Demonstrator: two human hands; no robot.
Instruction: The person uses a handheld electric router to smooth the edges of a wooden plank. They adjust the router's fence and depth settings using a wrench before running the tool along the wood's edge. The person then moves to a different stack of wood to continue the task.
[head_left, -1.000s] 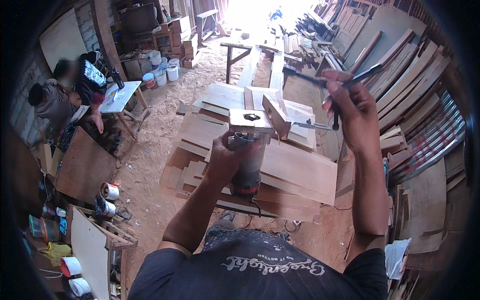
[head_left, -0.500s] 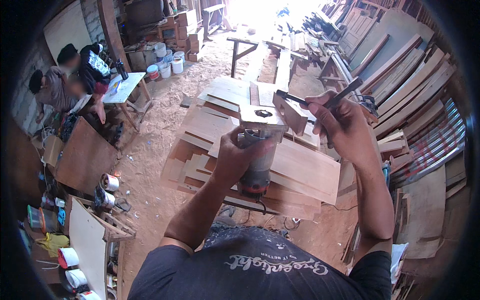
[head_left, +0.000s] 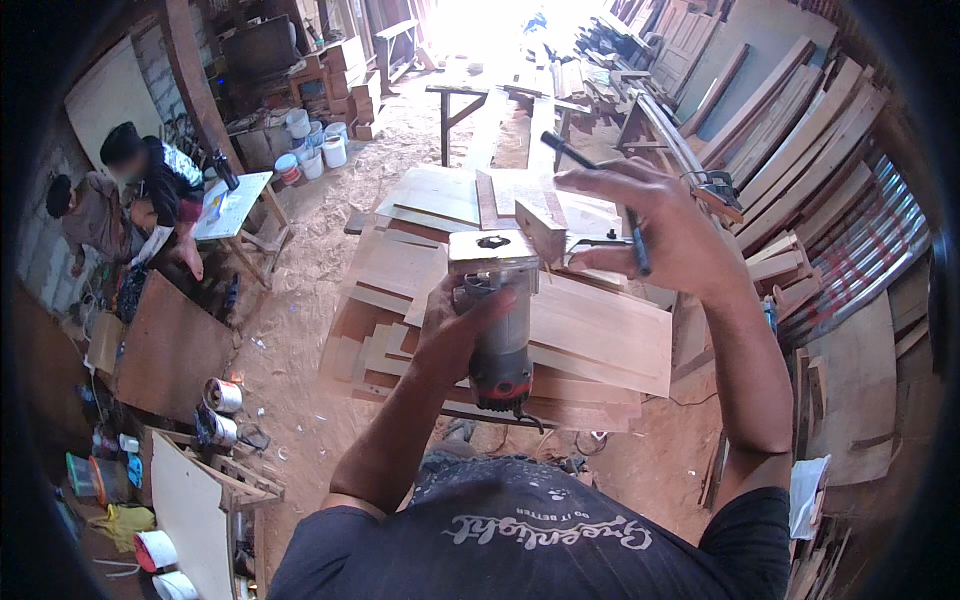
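With the left hand (head_left: 455,330) clenched around the upturned trim router (head_left: 498,335) held above the near boards (head_left: 600,335), the right hand (head_left: 650,225) pinching dark wrenches (head_left: 600,190) should, I judge, approach its base squarely while the left keeps the body from turning

Beside the pale tan planks (head_left: 590,335), the trim router (head_left: 497,330) shows a grey body, red end and wood-coloured base plate, while the thin tool (head_left: 600,195) above it is black.
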